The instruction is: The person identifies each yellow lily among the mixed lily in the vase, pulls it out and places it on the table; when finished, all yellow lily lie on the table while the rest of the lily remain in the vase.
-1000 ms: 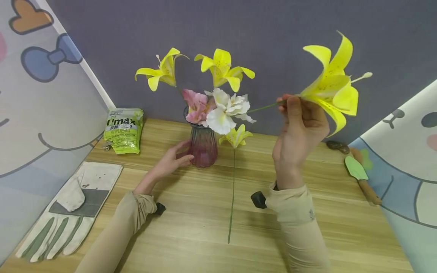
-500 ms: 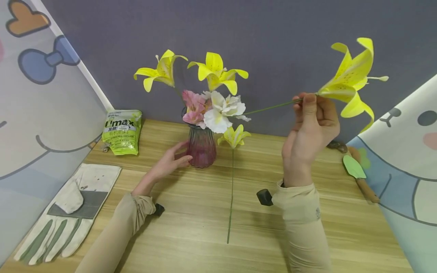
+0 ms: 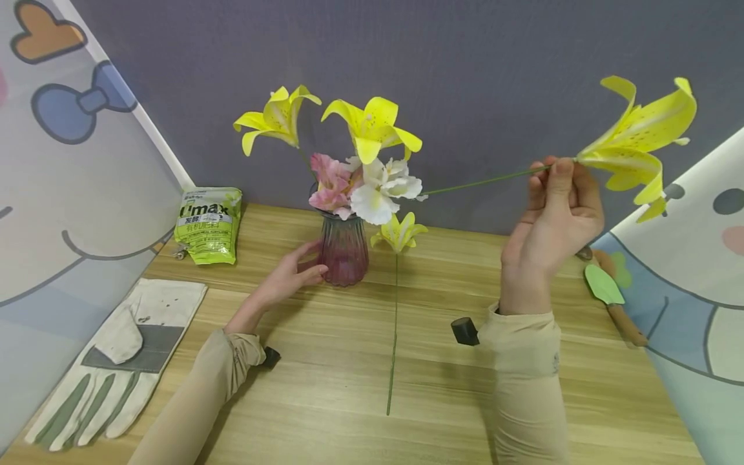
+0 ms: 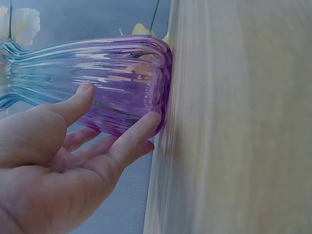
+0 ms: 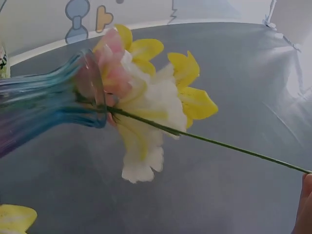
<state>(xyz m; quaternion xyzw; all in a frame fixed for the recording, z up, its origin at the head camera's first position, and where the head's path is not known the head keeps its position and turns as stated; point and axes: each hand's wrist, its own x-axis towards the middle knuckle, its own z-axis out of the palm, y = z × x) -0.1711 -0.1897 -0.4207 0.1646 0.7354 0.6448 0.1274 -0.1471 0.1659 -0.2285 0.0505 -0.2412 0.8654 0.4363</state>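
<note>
Held lily: the yellow lily (image 3: 642,145) is up in the air, well to the right of the vase (image 3: 344,248); its green stem (image 3: 482,181) runs back leftward to the vase mouth, and the end still sits at the rim in the right-wrist view.
Right hand: the right hand (image 3: 555,216) pinches the stem just under the bloom, grip clamped on it between thumb and fingers.
Left hand: the left hand (image 3: 290,274) rests against the vase's left side, fingers straight and spread, grip apart, touching the glass low down.
Vase: purple-to-blue ribbed glass, upright on the counter (image 3: 442,394), holding two yellow lilies (image 3: 325,123), a pink flower (image 3: 328,181) and a white flower (image 3: 380,187).
Change: the held lily and right hand have moved farther right of the vase and slightly lower; the left hand has stayed put.
Loose stem: a small yellow lily on a long stem (image 3: 395,310) lies on the counter just right of the vase.
Counter: light wood; a green bag (image 3: 209,223) and a work glove (image 3: 110,361) left of the vase, a green trowel (image 3: 613,297) far right.
Room: grey wall behind the vase, cartoon panels on either side.
</note>
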